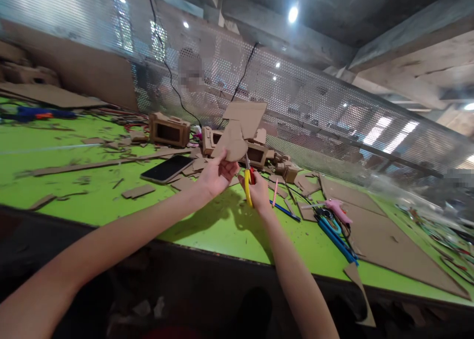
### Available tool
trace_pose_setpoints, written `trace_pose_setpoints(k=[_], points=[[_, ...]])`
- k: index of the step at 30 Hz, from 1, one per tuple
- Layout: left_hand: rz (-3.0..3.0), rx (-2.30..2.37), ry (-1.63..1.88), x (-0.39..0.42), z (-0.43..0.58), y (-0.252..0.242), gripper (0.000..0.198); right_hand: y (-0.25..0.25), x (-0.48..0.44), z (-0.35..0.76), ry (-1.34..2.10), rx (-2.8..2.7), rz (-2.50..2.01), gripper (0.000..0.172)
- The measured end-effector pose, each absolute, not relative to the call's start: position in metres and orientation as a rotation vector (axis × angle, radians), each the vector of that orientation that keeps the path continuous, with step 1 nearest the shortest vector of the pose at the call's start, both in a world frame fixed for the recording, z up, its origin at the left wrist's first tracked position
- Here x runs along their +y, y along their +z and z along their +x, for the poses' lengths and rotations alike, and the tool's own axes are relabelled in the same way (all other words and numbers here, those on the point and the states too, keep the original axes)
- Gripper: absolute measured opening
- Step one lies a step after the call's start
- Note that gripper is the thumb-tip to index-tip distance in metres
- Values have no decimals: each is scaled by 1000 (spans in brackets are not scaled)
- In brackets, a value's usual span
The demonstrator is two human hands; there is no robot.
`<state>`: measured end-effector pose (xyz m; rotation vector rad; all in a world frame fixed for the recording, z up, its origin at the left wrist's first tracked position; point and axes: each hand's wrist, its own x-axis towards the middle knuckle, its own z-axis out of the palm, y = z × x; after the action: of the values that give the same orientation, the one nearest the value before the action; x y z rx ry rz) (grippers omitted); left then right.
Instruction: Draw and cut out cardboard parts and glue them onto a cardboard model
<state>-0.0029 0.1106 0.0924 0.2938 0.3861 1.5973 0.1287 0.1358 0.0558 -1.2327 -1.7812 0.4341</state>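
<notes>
My left hand (217,173) pinches the lower edge of a flat cardboard piece (239,129) and holds it up above the green table (207,225). My right hand (257,191) grips scissors with yellow and red handles (248,181). The blades point up and meet the bottom edge of the cardboard, right beside my left fingers. Both hands hover over the middle of the table.
A black phone (167,169) lies left of my hands. Small cardboard boxes (169,129) stand behind, before a perforated metal screen (296,97). A pink glue gun (337,209), blue tools (338,240) and big cardboard sheets (385,240) lie to the right. Scraps litter the left.
</notes>
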Motion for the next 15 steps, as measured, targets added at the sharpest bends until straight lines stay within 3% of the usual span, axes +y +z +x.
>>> trace_pose_setpoints(k=[9, 15], points=[[288, 346, 1780, 115, -20, 113, 33, 47, 137, 141, 694, -1933, -1313, 40], [925, 461, 2089, 129, -71, 111, 15, 51, 141, 163, 816, -2013, -1151, 35]])
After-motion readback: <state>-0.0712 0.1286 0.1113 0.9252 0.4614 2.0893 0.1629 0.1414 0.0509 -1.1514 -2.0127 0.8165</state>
